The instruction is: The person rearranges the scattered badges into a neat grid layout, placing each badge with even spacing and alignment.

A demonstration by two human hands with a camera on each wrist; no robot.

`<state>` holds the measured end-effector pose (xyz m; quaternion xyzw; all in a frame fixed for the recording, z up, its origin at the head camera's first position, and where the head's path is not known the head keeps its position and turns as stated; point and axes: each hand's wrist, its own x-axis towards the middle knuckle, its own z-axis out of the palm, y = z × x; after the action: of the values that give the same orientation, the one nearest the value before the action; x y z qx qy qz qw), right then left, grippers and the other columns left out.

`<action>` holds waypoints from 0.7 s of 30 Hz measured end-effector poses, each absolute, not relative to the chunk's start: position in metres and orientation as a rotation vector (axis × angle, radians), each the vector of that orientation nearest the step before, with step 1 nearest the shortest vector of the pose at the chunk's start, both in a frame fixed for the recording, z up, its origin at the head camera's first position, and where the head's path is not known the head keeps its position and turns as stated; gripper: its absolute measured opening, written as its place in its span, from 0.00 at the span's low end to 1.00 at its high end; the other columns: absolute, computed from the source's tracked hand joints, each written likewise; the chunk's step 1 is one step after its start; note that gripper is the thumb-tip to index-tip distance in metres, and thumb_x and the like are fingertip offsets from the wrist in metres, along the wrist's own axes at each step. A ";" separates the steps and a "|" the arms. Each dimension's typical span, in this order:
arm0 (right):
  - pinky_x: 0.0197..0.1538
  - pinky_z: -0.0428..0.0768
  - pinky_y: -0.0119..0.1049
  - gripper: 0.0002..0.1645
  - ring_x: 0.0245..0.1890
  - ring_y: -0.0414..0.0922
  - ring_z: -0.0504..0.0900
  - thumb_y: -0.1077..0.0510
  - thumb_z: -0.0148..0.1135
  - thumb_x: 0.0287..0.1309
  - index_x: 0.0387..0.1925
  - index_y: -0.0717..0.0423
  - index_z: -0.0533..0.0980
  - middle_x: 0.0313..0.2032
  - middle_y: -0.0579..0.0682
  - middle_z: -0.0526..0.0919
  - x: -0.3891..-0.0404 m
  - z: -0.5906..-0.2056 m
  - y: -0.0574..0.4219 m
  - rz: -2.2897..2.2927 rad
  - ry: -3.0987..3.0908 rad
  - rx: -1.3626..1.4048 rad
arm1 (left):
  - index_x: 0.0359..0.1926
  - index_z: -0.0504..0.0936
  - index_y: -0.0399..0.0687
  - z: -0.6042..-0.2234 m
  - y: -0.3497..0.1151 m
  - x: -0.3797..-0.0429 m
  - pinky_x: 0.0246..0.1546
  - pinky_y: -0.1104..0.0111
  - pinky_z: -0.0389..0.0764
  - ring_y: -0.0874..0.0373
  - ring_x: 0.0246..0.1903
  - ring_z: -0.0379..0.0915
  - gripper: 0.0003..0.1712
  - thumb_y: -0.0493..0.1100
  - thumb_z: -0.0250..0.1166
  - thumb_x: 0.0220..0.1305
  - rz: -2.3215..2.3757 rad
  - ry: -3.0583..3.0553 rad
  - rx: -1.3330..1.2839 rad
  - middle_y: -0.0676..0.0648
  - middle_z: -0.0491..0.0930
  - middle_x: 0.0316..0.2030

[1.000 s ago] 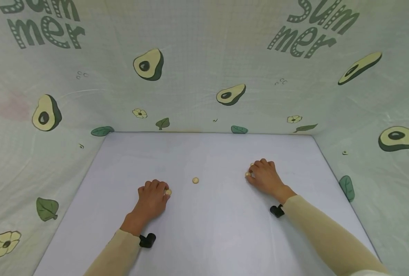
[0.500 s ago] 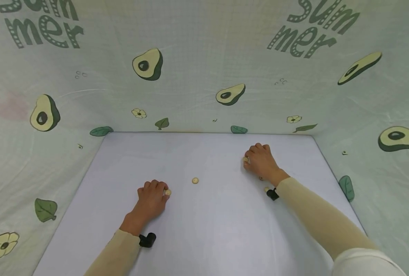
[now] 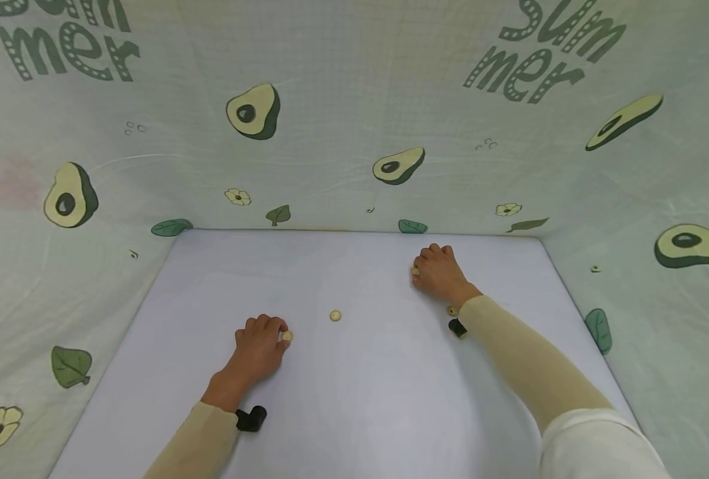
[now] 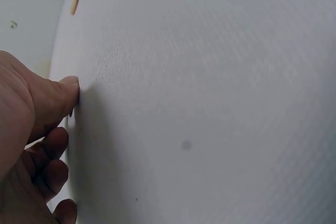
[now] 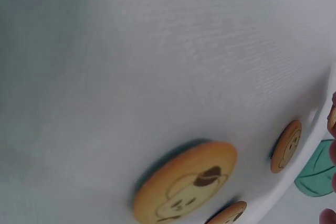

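Note:
My left hand (image 3: pixel 259 346) rests at the left of the white table, thumb and index finger pinching a small round tan cookie (image 3: pixel 287 336). Farther back and to the right, my right hand (image 3: pixel 439 271) pinches a similar cookie (image 3: pixel 415 271) at its fingertips. Between the two hands lies a single cookie (image 3: pixel 335 315). Close to my right wrist is another cookie (image 3: pixel 452 311), and one more (image 3: pixel 462 334) is partly covered by the black wrist camera. The right wrist view shows a cartoon face printed on the nearest cookie (image 5: pixel 184 182).
The white table (image 3: pixel 354 399) reaches back to a pale cloth wall (image 3: pixel 330 120) printed with avocados, leaves and lettering. Cloth also hangs along both sides. A black camera (image 3: pixel 251 419) sits at my left wrist.
My right hand has moved away from me and to the left, with a cookie at its fingertips. Cookies near its wrist have come into sight. My left hand has stayed put.

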<state>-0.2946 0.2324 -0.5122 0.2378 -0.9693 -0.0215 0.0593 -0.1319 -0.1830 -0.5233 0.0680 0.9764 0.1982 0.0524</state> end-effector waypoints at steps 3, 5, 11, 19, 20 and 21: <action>0.57 0.68 0.56 0.14 0.47 0.53 0.73 0.50 0.65 0.67 0.43 0.57 0.84 0.44 0.54 0.84 -0.295 -0.513 0.233 -0.055 -2.936 0.717 | 0.50 0.80 0.45 -0.524 -0.183 -0.132 0.49 0.44 0.68 0.39 0.53 0.70 0.11 0.42 0.69 0.72 0.603 2.964 0.198 0.38 0.78 0.52; 0.57 0.68 0.56 0.14 0.47 0.53 0.73 0.50 0.64 0.68 0.43 0.57 0.84 0.45 0.54 0.84 -0.295 -0.513 0.233 -0.049 -2.937 0.717 | 0.50 0.80 0.45 -0.524 -0.183 -0.132 0.49 0.44 0.68 0.39 0.53 0.70 0.11 0.42 0.69 0.72 0.599 2.961 0.195 0.38 0.78 0.52; 0.57 0.68 0.56 0.17 0.47 0.54 0.72 0.49 0.64 0.68 0.46 0.59 0.83 0.44 0.54 0.83 -0.294 -0.512 0.232 -0.050 -2.971 0.694 | 0.50 0.80 0.45 -0.524 -0.182 -0.132 0.49 0.44 0.68 0.39 0.53 0.70 0.11 0.43 0.69 0.72 0.605 2.962 0.193 0.38 0.78 0.52; 0.55 0.67 0.54 0.17 0.44 0.52 0.70 0.48 0.62 0.69 0.45 0.58 0.83 0.39 0.52 0.79 -0.293 -0.512 0.231 -0.039 -3.011 0.668 | 0.51 0.80 0.44 -0.524 -0.183 -0.132 0.50 0.44 0.67 0.39 0.54 0.69 0.11 0.43 0.69 0.72 0.618 2.955 0.184 0.37 0.78 0.54; 0.54 0.67 0.54 0.16 0.44 0.52 0.70 0.49 0.62 0.69 0.44 0.58 0.83 0.38 0.51 0.79 -0.294 -0.512 0.231 -0.036 -3.010 0.668 | 0.51 0.80 0.45 -0.524 -0.183 -0.132 0.49 0.45 0.67 0.39 0.54 0.69 0.11 0.43 0.69 0.72 0.620 2.954 0.185 0.38 0.78 0.54; 0.54 0.67 0.54 0.16 0.44 0.52 0.70 0.49 0.62 0.69 0.43 0.57 0.83 0.38 0.51 0.79 -0.294 -0.512 0.231 -0.032 -3.009 0.668 | 0.51 0.80 0.45 -0.524 -0.183 -0.132 0.49 0.45 0.67 0.39 0.54 0.69 0.12 0.43 0.69 0.72 0.621 2.953 0.186 0.38 0.78 0.54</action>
<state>-0.2938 0.2313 -0.5125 0.2164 -0.9758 -0.0105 0.0294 -0.1318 -0.1830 -0.5239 0.0614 0.9750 0.2052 0.0591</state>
